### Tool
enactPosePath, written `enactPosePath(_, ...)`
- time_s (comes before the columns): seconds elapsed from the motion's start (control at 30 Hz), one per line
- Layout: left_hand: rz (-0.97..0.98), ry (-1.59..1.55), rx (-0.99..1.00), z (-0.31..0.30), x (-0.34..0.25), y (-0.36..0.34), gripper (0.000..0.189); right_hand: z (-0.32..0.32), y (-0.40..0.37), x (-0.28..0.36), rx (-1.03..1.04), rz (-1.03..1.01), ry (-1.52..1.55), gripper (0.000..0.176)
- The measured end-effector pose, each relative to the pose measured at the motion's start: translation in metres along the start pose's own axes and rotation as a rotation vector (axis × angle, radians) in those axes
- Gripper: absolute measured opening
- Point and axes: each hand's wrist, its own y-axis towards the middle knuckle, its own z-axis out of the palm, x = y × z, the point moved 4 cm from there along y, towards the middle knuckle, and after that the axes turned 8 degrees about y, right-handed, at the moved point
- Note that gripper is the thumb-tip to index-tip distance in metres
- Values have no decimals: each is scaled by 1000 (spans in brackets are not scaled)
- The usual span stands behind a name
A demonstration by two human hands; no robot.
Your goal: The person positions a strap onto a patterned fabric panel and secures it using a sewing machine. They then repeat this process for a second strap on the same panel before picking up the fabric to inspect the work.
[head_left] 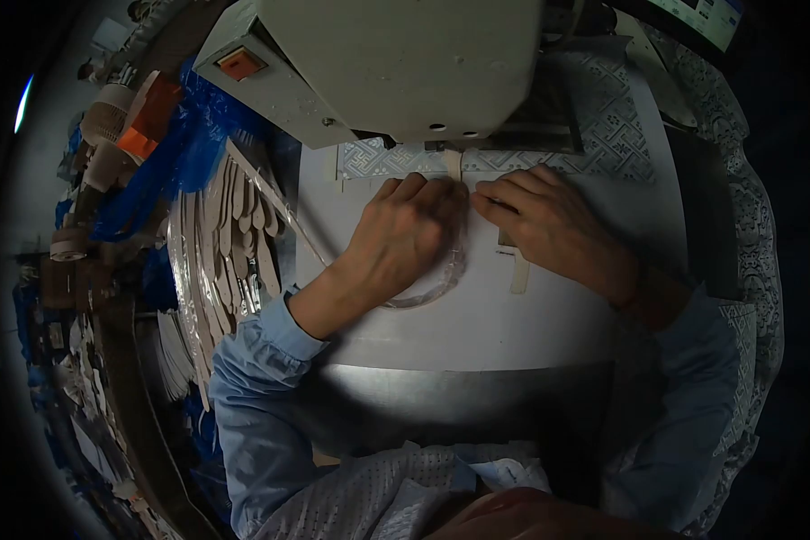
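Two hands meet over a beige strip under the machine

Taking the meeting fingertips as the clock's centre, a pale machine head (396,67) looms at 12 o'clock, with an orange-red switch (241,63) on its casing towards 10. A narrow beige strip (454,164) runs from beneath the machine's front edge at 12 o'clock down to the left hand (407,228). That hand is palm-down with curled fingers over the strip's lower part; its fingertips are hidden, so whether it grips or only presses cannot be told. The right hand (558,220) comes in from 4 o'clock, fingers bent and tips just beside the left hand's; whether it pinches anything cannot be told.

A thin translucent band (450,281) curves out from beneath the left hand, through 6 to 7 o'clock, across the white-topped table (513,337). At 5 o'clock a short beige piece (519,274) lies near the right hand, partly covered by it. Grey geometric-patterned sheeting (607,117) spreads at 2 o'clock and continues leftward below the machine.

At 9 o'clock, well apart from the hands, hangs a bundle of beige strips (234,216). Blue plastic (211,103) and an orange object (150,112) sit between 9 and 10, and a lit screen (702,18) shows near 2.
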Motion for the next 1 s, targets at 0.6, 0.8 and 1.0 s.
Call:
enactPosePath(0.6,-512,-428,479,-43,146,-38,29,-71,-63,-258,-409,1093,676,51)
enactPosePath(0.8,-441,-241,368,-28,168,4,30,-49,-54,-279,-852,975,551,58)
enactPosePath(1.0,-567,-613,152,-13,161,11,35,-41,-63,-300,-1123,867,1020,52)
